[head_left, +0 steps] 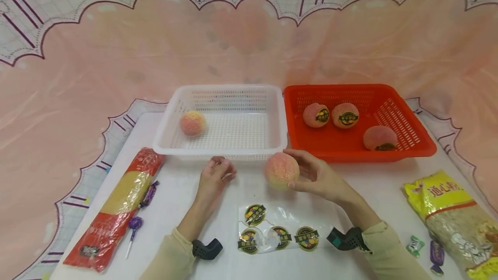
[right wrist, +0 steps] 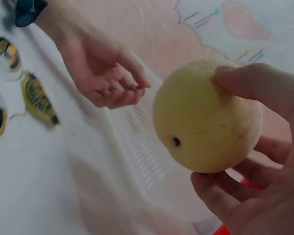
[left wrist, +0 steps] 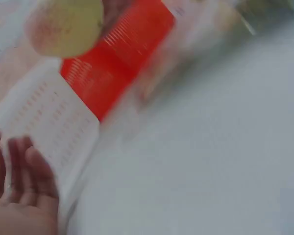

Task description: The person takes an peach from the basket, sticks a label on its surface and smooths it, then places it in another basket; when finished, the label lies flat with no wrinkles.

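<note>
My right hand (head_left: 320, 177) holds a pink and yellow peach (head_left: 282, 170) in front of the two baskets, fingers and thumb round its side. In the right wrist view the peach (right wrist: 206, 122) turns its yellow side with a small dark hole to the camera. Loosely bent and holding nothing, my left hand (head_left: 215, 177) is by the front rim of the white basket (head_left: 221, 152). Between my forearms lies a clear sheet (head_left: 303, 214) with several round black, gold and green fruit stickers (head_left: 255, 214).
Another peach (head_left: 193, 123) sits in the white basket. The red basket (head_left: 330, 142) beside it holds three peaches with stickers (head_left: 322, 115). At left lie a red noodle packet (head_left: 104, 211), a purple candy (head_left: 149, 194) and a lollipop (head_left: 135, 223); at right, a yellow pasta bag (head_left: 463, 224) and two candies (head_left: 437, 256).
</note>
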### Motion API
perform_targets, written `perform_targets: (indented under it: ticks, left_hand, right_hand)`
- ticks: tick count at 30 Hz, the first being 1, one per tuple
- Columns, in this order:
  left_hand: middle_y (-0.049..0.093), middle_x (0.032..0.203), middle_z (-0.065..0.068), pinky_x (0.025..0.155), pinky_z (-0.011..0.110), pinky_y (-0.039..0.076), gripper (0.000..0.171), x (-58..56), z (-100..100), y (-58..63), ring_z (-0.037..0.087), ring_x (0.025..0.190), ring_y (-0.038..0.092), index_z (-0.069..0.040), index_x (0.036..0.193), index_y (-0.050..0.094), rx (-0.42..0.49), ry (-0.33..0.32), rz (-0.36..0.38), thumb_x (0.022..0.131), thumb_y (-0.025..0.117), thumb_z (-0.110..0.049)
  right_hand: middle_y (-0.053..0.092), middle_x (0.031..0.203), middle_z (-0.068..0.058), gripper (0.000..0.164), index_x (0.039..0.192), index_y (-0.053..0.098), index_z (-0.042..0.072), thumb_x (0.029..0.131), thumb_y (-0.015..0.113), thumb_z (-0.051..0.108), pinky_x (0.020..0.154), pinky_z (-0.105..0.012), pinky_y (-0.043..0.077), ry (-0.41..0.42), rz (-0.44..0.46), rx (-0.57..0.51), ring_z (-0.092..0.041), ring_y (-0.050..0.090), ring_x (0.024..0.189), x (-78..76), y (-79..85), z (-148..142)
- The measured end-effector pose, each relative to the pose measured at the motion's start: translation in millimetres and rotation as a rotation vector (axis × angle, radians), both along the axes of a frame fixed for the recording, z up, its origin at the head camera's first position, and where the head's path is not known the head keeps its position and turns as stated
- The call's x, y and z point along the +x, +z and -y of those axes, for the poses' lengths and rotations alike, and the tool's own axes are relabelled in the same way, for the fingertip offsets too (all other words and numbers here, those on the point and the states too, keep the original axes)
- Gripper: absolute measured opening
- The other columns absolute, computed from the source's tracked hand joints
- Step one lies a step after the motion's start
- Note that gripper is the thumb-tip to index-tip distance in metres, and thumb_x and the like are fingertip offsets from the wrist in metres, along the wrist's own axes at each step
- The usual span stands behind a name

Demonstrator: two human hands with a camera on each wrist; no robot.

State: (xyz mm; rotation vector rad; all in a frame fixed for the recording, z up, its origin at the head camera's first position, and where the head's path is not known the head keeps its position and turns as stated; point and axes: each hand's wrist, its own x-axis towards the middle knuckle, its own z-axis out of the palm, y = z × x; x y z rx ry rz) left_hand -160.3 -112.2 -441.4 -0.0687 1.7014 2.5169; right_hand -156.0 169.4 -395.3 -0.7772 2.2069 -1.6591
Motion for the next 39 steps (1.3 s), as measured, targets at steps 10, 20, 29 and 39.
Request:
perform_targets:
  ticks: [10, 20, 29, 39]
  left_hand:
    - [0.055, 0.075, -0.007, 0.057, 0.021, 0.041, 0.016, 7.5, -1.8, -17.0, 0.008, 0.065, 0.048, -0.024, 0.096, 0.059, -0.912, -0.485, -0.55, 0.082, 0.062, -0.033]
    - [0.048, 0.104, -0.013, 0.082, 0.024, 0.029, 0.057, 10.4, -2.0, -30.6, 0.002, 0.097, 0.042, -0.031, 0.114, 0.05, -1.081, -0.525, -0.809, 0.066, 0.066, -0.059]
    - [0.043, 0.108, -0.014, 0.087, 0.029, 0.026, 0.061, 9.3, 0.5, -26.8, 0.002, 0.101, 0.036, -0.034, 0.121, 0.046, -1.236, -0.599, -0.852, 0.068, 0.065, -0.057]
    - [0.052, 0.109, -0.019, 0.083, 0.026, 0.028, 0.044, 5.2, 2.0, -27.5, 0.0, 0.1, 0.044, -0.031, 0.119, 0.05, -1.064, -0.608, -0.827, 0.078, 0.065, -0.028]
  right_hand:
    - [0.031, 0.137, 0.006, 0.082, 0.135, 0.026, 0.026, 0.069, 0.075, 0.028, 0.098, -0.042, 0.039, -0.015, 0.06, 0.152, -0.022, 0.039, 0.124, 0.3, -25.7, 0.6]
    - [0.038, 0.129, 0.003, 0.081, 0.129, 0.029, 0.021, 0.065, 0.077, 0.034, 0.101, -0.045, 0.034, -0.132, -0.08, 0.236, -0.023, 0.04, 0.122, 1.3, -46.4, 3.1]
    - [0.039, 0.13, -0.004, 0.086, 0.134, 0.024, 0.015, 0.068, 0.075, 0.036, 0.096, -0.044, 0.04, -0.21, -0.11, 0.306, -0.025, 0.046, 0.114, 1.3, -43.9, 8.0]
    - [0.038, 0.13, -0.004, 0.086, 0.136, 0.023, 0.016, 0.069, 0.074, 0.033, 0.094, -0.044, 0.042, -0.23, -0.099, 0.34, -0.024, 0.05, 0.111, 2.0, -38.9, 8.9]
